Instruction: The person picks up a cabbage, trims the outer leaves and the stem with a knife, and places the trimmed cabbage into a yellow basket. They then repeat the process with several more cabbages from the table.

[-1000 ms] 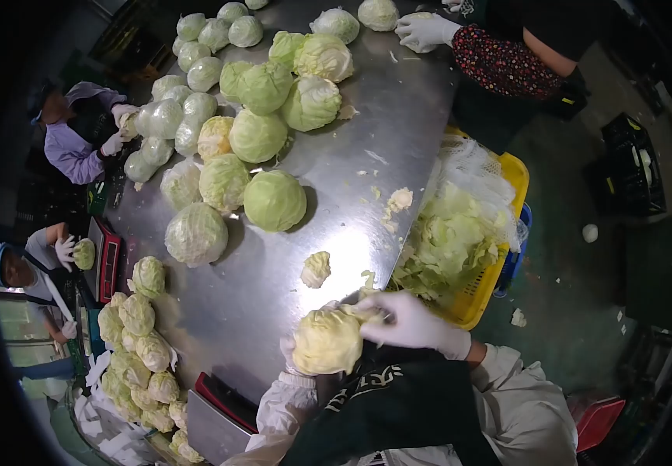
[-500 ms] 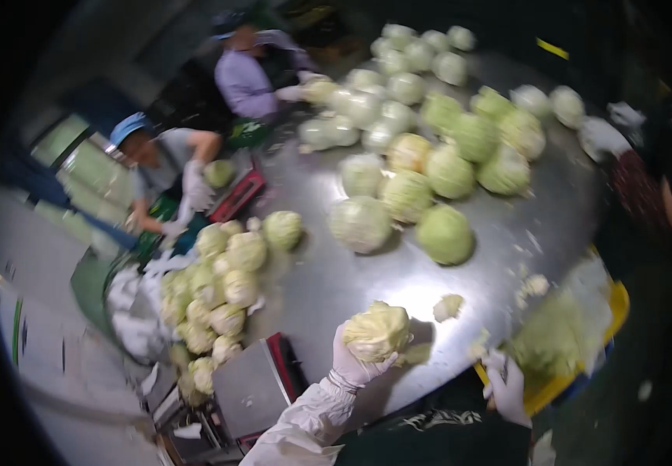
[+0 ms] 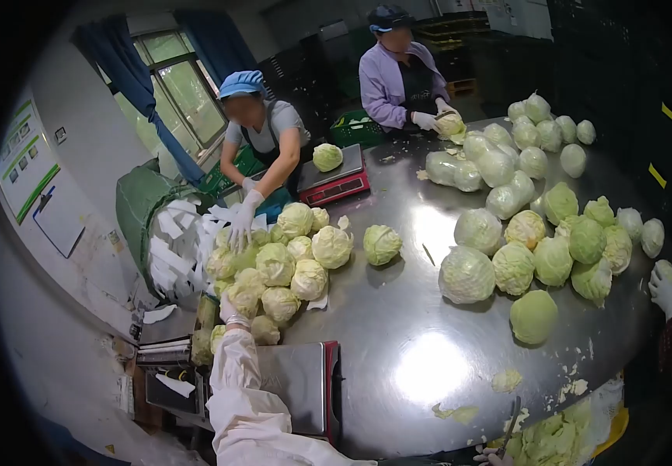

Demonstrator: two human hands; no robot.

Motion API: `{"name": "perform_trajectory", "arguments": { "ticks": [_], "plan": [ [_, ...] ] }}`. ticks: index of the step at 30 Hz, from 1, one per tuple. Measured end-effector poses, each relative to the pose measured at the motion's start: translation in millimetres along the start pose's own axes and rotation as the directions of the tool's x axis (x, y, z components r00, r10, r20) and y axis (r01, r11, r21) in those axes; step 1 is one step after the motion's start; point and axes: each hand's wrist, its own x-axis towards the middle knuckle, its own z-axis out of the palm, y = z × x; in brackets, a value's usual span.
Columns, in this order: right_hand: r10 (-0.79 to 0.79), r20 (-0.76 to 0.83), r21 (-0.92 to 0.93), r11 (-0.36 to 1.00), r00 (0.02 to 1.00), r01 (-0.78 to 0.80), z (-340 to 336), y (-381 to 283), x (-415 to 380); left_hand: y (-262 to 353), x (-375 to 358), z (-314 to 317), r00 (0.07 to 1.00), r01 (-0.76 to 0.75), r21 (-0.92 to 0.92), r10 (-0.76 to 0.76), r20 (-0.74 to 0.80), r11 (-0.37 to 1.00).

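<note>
At the near left edge of the steel table (image 3: 429, 342), we reach our left hand (image 3: 231, 312) out to a heap of trimmed cabbages (image 3: 278, 268), the white sleeve stretched over a scale (image 3: 297, 384) with a red edge. The gloved hand rests against the near side of the heap, its fingers hidden among the heads, so we cannot tell whether they are spread or curled round one. Our right hand (image 3: 491, 457) barely shows at the bottom edge, near right, just beside a knife (image 3: 509, 427) lying on the table rim; its grip cannot be made out. A yellow crate (image 3: 569, 435) of loose outer leaves sits just right of it.

Across the heap, a co-worker in a blue cap (image 3: 241, 81) lays a gloved hand (image 3: 241, 221) on the far side of the same heap, beside a green sack (image 3: 146, 210) stuffed with white wrapping. A second scale (image 3: 332, 182) stands at the far edge with one cabbage (image 3: 327, 156) on its pan. Farther along, another person in a lilac jacket (image 3: 386, 81) holds a cabbage in both hands. One trimmed head (image 3: 382, 244) lies alone just right of the heap. A large spread of untrimmed green cabbages (image 3: 538, 225) covers the right half of the table, and a third worker's glove (image 3: 665, 289) shows at the far right rim. Leaf scraps (image 3: 507, 380) dot the near steel.
</note>
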Motion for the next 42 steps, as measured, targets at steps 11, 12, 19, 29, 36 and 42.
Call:
{"name": "perform_trajectory", "arguments": {
  "ticks": [11,12,19,29,36,42],
  "plan": [
    [-0.276,0.063,-0.486,0.831,0.959,0.271,62,-25,0,19,94,-88,0.966,0.194,0.242,-0.141,-0.218,0.951],
    [0.099,-0.18,-0.133,0.983,0.979,-0.123,87,-53,-4,15,103,-86,0.9,0.024,0.571,0.231,-0.369,0.82],
    [0.112,-0.155,-0.133,0.982,0.982,-0.133,53,-32,6,8,48,-12,0.91,-0.4,0.555,0.386,0.15,0.729],
    [-0.145,-0.056,-0.333,0.936,0.988,0.118,2,-22,1,-193,-413,312,0.014,-0.845,0.121,-0.204,0.979,0.522],
    [-0.344,-0.234,-0.243,0.926,0.909,0.287,-51,8,-23,-299,-581,405,-0.196,-0.967,-0.147,-0.239,0.951,0.208],
    [-0.526,-0.408,-0.357,0.844,0.746,0.4,-62,13,-36,-354,-557,399,0.06,-0.634,0.35,-0.408,0.911,0.689]
  ]
}}
